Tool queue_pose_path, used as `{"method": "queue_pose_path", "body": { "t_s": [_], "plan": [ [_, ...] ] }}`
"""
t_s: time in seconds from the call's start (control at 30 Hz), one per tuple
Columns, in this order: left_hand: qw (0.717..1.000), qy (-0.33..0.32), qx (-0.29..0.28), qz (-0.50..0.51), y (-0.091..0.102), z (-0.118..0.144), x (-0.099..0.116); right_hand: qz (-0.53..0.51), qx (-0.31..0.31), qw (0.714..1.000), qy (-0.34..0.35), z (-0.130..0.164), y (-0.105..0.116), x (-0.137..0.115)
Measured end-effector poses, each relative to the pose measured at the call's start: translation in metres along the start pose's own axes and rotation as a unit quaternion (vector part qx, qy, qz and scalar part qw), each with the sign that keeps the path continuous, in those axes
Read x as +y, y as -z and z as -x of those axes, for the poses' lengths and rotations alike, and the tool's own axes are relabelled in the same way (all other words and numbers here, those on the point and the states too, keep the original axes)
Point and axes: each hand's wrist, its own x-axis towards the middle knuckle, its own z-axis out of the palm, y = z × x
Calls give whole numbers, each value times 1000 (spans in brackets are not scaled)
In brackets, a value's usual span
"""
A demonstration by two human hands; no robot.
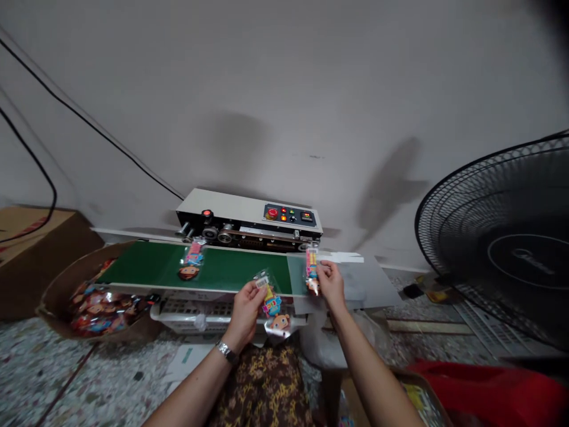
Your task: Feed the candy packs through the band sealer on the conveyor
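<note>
My left hand [246, 308] grips a clear packet with a colourful cartoon toy [272, 303] in front of the green conveyor belt [231, 270]. My right hand [331, 283] holds a second toy packet [312, 268] upright at the belt's right end, by the intake of the band sealer machine [249, 220]. A third packet [191, 261] lies on the belt further left, its top edge under the sealer.
A cardboard box [57, 284] with several sealed packets stands at the left end of the belt. A grey feed plate [373, 284] lies right of the belt. A large black fan [502, 249] stands at the right. A white basket [186, 311] sits under the belt.
</note>
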Motion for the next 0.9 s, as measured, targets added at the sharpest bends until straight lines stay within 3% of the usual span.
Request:
{"method": "queue_pose_path", "body": {
  "t_s": [0.13, 0.23, 0.37, 0.47, 0.57, 0.63, 0.7, 0.73, 0.8, 0.9],
  "plan": [
    [1000, 11, 3, -6, 2, -1, -1, 194, 80, 977, -46, -33, 19, 29],
    [1000, 16, 2, -6, 1, 0, 0, 227, 80, 969, -50, -44, 14, 36],
    [1000, 25, -6, -7, -2, 1, 3, 255, 40, 966, -35, -44, -3, 25],
    [999, 27, -17, 0, -5, 3, 7, 276, 10, 959, 61, -32, -14, 6],
    [999, 22, -28, 15, -8, 4, 10, 198, -39, 968, 151, -6, -21, -16],
    [999, 9, -32, 21, -10, 4, 12, 83, -160, 975, 133, 19, -26, -29],
    [999, -11, -36, 21, -13, 4, 12, -5, -290, 952, 94, 44, -31, -38],
    [999, -22, -39, 19, -14, 4, 12, -28, -324, 942, 80, 55, -34, -41],
    [998, -39, -54, 4, -16, 4, 11, -47, -329, 941, 63, 70, -37, -43],
    [996, -46, -61, -35, -15, 2, 10, -76, -269, 959, 39, 68, -34, -38]
  ]
}}
